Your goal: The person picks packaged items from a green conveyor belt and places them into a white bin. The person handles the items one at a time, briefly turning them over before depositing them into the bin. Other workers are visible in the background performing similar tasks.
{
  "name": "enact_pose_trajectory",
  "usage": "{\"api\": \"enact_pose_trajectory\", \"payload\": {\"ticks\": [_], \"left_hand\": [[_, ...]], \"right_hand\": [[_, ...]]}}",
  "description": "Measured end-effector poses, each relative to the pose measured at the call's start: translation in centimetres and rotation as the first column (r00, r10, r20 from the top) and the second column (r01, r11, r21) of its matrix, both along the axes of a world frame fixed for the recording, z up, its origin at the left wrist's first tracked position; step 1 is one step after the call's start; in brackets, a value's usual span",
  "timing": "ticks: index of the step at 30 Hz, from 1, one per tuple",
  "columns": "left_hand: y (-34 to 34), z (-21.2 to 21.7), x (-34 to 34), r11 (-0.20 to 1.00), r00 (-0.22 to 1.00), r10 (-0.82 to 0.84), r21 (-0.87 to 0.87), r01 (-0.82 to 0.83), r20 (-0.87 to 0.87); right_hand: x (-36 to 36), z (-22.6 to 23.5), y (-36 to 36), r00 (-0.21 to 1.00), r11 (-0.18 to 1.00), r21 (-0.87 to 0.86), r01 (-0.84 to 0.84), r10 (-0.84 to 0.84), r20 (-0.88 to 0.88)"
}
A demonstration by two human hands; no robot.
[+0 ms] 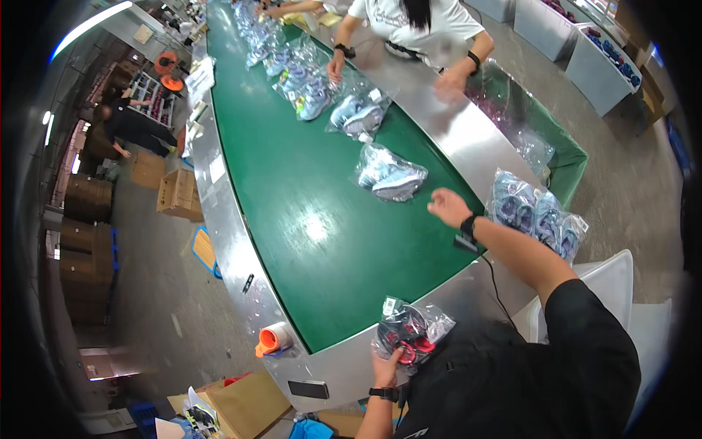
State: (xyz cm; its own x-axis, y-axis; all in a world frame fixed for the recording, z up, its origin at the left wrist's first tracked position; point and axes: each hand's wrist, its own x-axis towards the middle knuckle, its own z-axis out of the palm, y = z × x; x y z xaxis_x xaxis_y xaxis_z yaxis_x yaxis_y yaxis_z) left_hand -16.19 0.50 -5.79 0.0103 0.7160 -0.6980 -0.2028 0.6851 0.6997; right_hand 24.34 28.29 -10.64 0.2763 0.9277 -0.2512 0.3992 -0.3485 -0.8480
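My left hand point(386, 367) is closed on a clear plastic bag of black-and-red shoes point(406, 338) at the near metal edge of the green belt. Over the belt's right side, my right hand point(449, 207) has its fingers curled in, with nothing visible in them. Just beyond it, apart from the fingers, a bagged pair of light-blue shoes point(393, 174) lies on the green conveyor belt point(292, 183). More bagged pale-blue shoes point(537, 214) rest beside my right forearm.
Across the belt, a person in a white shirt point(417, 25) reaches toward several bagged shoes point(311, 91). A green-lined bin point(567, 154) stands at right. An orange tape roll point(272, 339) and a phone point(308, 388) lie on the left metal edge. Cardboard boxes point(245, 402) sit below.
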Motion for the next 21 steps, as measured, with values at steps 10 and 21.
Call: {"api": "enact_pose_trajectory", "payload": {"ticks": [10, 21], "left_hand": [[2.3, 1.8, -2.5, 0.996, 0.996, 0.077, 0.051, -0.076, -0.037], [3.1, 2.2, -3.0, 0.981, 0.982, 0.185, -0.064, -0.183, 0.025]], "right_hand": [[3.9, -6.3, 9.6, 0.999, 0.998, -0.038, 0.051, -0.051, -0.008], [-0.1, -3.8, 8.7, 0.978, 0.989, -0.125, -0.079, 0.101, 0.18]]}}
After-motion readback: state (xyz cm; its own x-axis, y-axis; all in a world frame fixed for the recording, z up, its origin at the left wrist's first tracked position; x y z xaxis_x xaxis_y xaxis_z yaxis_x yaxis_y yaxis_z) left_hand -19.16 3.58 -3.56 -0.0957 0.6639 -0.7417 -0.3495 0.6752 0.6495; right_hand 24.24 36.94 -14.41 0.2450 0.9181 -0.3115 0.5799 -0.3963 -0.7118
